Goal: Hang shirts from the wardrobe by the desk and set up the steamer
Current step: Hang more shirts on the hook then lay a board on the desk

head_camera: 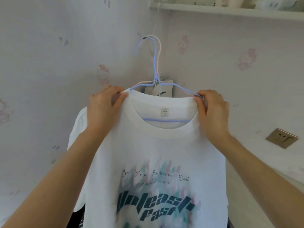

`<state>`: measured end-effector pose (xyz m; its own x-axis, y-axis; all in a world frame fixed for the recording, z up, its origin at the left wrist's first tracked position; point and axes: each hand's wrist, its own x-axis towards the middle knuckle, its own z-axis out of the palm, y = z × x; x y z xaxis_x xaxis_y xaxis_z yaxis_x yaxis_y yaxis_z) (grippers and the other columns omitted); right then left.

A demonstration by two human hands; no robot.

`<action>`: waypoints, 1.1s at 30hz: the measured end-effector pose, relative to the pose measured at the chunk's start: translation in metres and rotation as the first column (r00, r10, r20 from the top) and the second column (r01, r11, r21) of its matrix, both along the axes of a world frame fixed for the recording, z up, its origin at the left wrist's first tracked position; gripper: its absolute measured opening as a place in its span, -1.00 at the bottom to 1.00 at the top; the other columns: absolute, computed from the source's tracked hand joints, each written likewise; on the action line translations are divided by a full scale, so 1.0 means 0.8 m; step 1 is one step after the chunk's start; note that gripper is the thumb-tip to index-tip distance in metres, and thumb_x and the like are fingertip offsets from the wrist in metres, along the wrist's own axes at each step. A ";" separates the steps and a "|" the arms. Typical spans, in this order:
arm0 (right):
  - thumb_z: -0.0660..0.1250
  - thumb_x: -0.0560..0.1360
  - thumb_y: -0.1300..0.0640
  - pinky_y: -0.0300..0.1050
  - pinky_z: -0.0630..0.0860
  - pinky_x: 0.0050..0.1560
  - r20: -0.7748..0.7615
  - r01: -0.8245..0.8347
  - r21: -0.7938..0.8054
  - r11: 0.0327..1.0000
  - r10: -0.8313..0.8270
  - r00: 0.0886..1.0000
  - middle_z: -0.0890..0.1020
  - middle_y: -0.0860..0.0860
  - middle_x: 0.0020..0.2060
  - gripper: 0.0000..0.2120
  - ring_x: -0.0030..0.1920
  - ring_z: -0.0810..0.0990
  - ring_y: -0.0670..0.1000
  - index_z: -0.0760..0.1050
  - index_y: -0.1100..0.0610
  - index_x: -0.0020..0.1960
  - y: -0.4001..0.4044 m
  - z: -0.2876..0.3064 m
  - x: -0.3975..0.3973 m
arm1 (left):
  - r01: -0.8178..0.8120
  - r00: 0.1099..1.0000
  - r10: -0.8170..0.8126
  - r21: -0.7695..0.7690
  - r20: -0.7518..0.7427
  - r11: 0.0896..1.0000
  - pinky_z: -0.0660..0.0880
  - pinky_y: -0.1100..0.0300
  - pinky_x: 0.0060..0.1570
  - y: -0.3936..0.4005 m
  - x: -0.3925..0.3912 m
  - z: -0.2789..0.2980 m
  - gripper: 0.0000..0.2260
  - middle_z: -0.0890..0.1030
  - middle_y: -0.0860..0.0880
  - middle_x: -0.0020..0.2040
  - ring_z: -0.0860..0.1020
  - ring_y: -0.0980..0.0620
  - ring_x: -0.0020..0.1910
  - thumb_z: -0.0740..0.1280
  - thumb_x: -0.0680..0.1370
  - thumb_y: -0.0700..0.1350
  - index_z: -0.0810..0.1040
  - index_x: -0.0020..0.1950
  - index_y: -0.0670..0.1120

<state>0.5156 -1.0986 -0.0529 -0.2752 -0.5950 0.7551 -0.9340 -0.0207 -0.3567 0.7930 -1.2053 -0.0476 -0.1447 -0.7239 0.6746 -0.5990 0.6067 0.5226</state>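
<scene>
White shirt (156, 153) hangs upright, long axis vertical, print facing camera, collar up, against wall (49, 79). Blue wire hanger (154, 63) inside neck, hook up. Left hand (105, 109) pinches left collar edge; right hand (212, 111) pinches right collar edge and hanger arm. Soft cotton, thin coated wire.

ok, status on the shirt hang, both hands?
Left hand and right hand pinch white shirt at the collar. Shirt on blue hanger, hooked beside a pink hanger. Nothing in the way.
</scene>
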 end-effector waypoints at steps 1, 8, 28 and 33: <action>0.16 0.59 0.09 -0.06 0.26 -0.03 0.004 0.000 0.029 1.000 0.000 1.000 0.58 0.02 -0.06 -0.82 -0.03 0.49 0.09 0.51 0.12 0.05 -0.013 -0.010 -0.005 | -0.001 1.000 0.000 0.034 0.029 0.999 0.41 0.10 -0.03 -0.015 -0.005 -0.011 -0.84 0.61 0.01 -0.05 0.55 -0.04 -0.05 0.29 0.58 -0.01 0.62 0.04 -0.02; 0.18 0.60 0.10 0.12 0.43 -0.10 0.042 -0.067 0.259 0.964 0.058 0.997 0.57 0.06 -0.11 -0.84 -0.11 0.50 0.15 0.51 0.14 0.01 -0.104 -0.125 -0.036 | -0.027 0.995 -0.006 0.326 0.100 0.945 0.41 0.10 -0.05 -0.097 -0.028 -0.128 -0.84 0.61 -0.04 -0.04 0.57 -0.11 -0.03 0.31 0.58 -0.03 0.62 0.08 -0.03; 0.25 0.57 0.11 0.05 0.46 -0.07 0.169 -0.135 0.629 0.766 0.035 0.985 0.56 0.09 -0.11 -0.89 -0.08 0.49 0.16 0.51 0.14 -0.01 -0.226 -0.381 -0.104 | -0.199 0.888 -0.246 0.808 0.388 0.554 0.53 0.07 -0.01 -0.218 -0.044 -0.359 -0.78 0.63 0.03 -0.04 0.59 -0.06 -0.03 0.34 0.51 0.13 0.60 0.08 0.07; 0.29 0.55 0.14 -0.01 0.45 -0.05 0.281 -0.220 0.698 0.681 0.021 0.959 0.55 0.12 -0.09 -0.89 -0.08 0.53 0.17 0.52 0.17 -0.01 -0.218 -0.397 -0.127 | -0.219 0.908 -0.216 0.847 0.358 0.485 0.44 0.20 -0.11 -0.219 -0.004 -0.371 -0.70 0.59 0.04 -0.05 0.58 0.00 -0.07 0.48 0.42 0.10 0.56 0.10 0.07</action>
